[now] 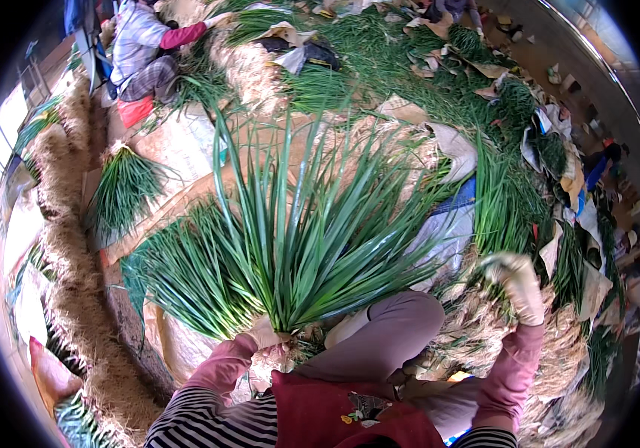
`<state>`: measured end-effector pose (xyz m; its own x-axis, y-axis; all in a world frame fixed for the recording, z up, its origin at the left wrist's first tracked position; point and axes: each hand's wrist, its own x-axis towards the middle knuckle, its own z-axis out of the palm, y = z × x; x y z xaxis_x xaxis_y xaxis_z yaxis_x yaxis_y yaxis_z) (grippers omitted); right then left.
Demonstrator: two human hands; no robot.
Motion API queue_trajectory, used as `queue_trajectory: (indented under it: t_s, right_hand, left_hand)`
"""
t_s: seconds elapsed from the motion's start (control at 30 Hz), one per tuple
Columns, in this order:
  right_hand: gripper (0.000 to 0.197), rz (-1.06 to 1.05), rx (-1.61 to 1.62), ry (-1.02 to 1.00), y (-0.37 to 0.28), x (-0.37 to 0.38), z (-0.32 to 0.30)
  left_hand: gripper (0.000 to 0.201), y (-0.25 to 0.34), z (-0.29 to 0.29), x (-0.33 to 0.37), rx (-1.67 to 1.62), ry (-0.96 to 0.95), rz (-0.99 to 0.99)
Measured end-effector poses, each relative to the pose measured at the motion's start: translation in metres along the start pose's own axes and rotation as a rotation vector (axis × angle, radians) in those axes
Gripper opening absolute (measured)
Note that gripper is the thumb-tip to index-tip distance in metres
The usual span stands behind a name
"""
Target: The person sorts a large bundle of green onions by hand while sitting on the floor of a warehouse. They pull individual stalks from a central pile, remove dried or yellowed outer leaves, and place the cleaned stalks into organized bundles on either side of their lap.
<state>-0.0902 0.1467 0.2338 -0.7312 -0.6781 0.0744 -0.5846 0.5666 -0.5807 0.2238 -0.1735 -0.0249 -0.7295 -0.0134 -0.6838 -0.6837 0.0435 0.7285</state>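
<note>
Your left hand (266, 334) grasped the green-stalk bunch (290, 254) ahead of your red apron (312, 418), which bore a small emblem (367, 407). Your right hand (516, 282) hung right of the apron, too blurred to tell whether its fingers gripped anything.

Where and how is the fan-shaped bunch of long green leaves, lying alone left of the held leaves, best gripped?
The bunch is probably best gripped at its narrow pale end, from above: it gathers tightly there, at the far side, and fans out loosely nearer.
</note>
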Motion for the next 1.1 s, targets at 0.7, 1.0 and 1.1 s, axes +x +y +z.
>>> queue_trajectory:
  t_s: [0.7,1.0,1.1]
  right_hand:
    - [0.013,-0.656,-0.971,-0.006,-0.051,0.170,0.109]
    - [0.022,-0.039,-0.338,0.310,-0.018,0.181,0.084]
    - [0.026,-0.141,-0.355,0.476,-0.077,0.167,0.046]
  left_hand:
    - [0.027,-0.015,0.002,-0.006,0.111,0.057,0.114]
    - [0.030,0.003,-0.004,-0.002,0.045,-0.007,0.060]
    - [0.026,0.010,-0.002,-0.008,0.061,0.008,0.095]
